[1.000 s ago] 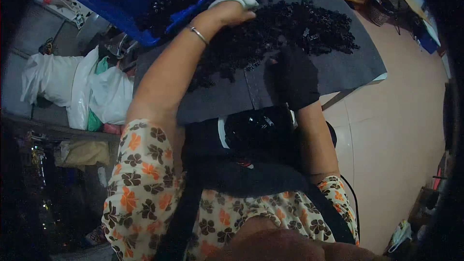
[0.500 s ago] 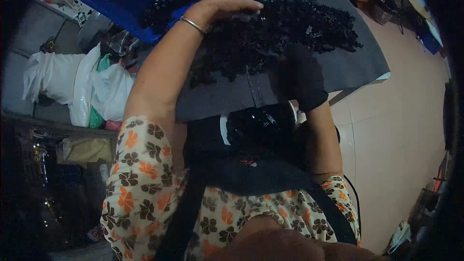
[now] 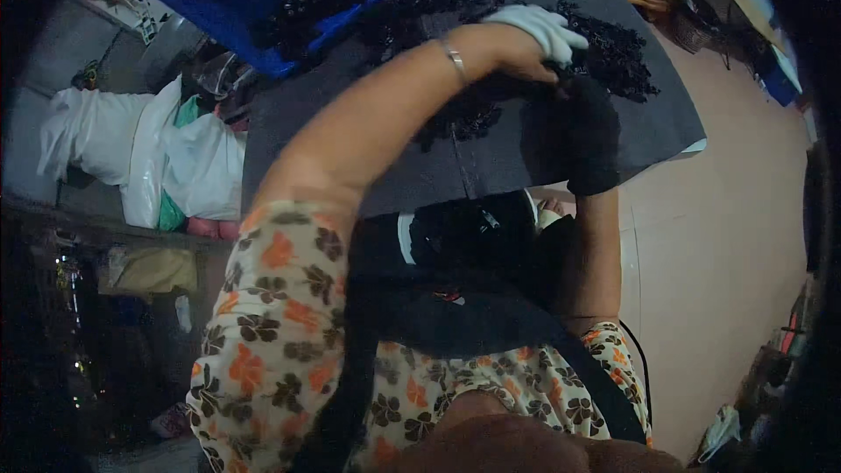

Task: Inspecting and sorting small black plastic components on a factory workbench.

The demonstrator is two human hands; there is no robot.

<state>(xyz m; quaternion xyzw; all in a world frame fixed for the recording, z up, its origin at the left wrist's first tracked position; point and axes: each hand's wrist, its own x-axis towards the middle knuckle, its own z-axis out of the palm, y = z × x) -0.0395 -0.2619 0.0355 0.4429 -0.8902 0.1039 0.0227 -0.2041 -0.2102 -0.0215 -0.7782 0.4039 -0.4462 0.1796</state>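
Note:
Small black parts (image 3: pixel 618 66) lie in a loose heap on the dark grey tabletop (image 3: pixel 377 184); their kind is too dark to make out. My left hand (image 3: pixel 539 39), in a white glove that leaves the thumb bare, bends over the heap. Its thumb and fingers come together, and whatever they may hold is hidden. Close below and touching or nearly touching its fingertips is my right hand (image 3: pixel 591 127), in a black glove. Its fingers blend into the dark parts, so their pose does not show.
A blue bin (image 3: pixel 210 26) with more black parts stands at the far left. Below the near table edge, a white-rimmed container (image 3: pixel 406 239) holds dark pieces. White bags (image 3: pixel 206 171) sit to the left. A dark basket (image 3: pixel 698 19) stands on the floor at the far right.
My left hand has swung right across the heap, from near the blue bin to my right hand. My right hand has shifted slightly to the right.

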